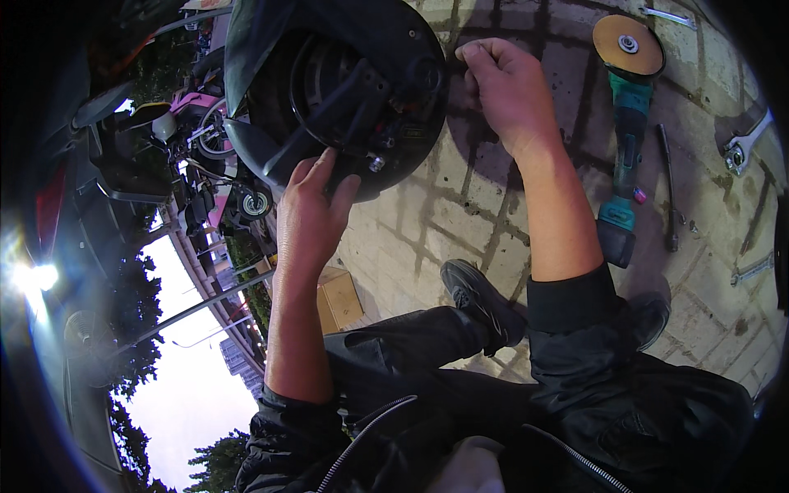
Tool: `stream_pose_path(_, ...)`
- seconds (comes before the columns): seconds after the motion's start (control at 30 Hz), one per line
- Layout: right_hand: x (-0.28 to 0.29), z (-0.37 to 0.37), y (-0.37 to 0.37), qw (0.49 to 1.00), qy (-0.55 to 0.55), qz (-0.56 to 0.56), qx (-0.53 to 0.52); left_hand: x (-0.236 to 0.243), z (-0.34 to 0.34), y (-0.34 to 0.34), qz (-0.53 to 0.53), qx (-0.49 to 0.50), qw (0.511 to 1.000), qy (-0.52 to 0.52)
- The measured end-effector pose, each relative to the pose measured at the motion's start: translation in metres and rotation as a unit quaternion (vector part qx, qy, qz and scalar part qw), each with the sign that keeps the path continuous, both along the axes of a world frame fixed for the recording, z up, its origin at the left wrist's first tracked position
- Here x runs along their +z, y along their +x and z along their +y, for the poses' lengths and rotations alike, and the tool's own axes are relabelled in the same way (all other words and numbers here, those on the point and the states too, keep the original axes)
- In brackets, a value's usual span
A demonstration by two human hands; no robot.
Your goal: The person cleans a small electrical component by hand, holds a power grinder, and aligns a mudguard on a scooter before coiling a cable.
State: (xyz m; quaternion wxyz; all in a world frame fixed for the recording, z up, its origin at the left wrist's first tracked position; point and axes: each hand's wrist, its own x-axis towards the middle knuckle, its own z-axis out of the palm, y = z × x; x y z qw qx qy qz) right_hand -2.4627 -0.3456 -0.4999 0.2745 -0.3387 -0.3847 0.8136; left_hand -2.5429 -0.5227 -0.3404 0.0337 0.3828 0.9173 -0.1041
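Observation:
A black wheel housing (255,140) with a tyre, brackets and small fittings fills the top centre. My left hand (316,197) is at its lower edge, index finger reaching up to touch it and thumb held apart. Just beyond the housing's right side, my right hand (501,90) is closed in a pinch; whatever may be between the fingertips is too small to make out. To the right, a teal angle grinder (625,123) with a tan disc lies on the paving.
A long dark bar (666,181) and several wrenches (735,156) lie on the paving (427,214) at right. A cardboard box (335,302) is beside my legs. Parked scooters and bicycles (209,131) stand at upper left. My shoes (477,296) rest on the ground below.

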Motion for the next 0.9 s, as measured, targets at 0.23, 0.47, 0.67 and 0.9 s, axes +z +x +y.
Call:
stream_pose_path(0.23, -0.0012, -0.0003, -0.002, 1.0, 0.001, 0.02, 0.0, 0.0019, 0.0011, 0.0008, -0.001, 0.013, 1.0, 0.003)
stream_pose_path(0.47, -0.0063, -0.0001, -0.0038, 1.0, 0.027, 0.002, 0.003, 0.0002, -0.0029, -0.0034, 0.003, -0.008, 1.0, -0.005)
stream_pose_path(0.67, -0.0068, -0.0003, -0.0037, 0.998, 0.038, -0.037, 0.023, -0.0003, 0.0001, -0.0011, -0.005, 0.008, 1.0, -0.006)
stream_pose_path(0.9, -0.0078, -0.0004, -0.0038, 0.998, 0.039, -0.033, 0.026, -0.0017, -0.0008, -0.0054, 0.004, -0.004, 1.0, -0.009)
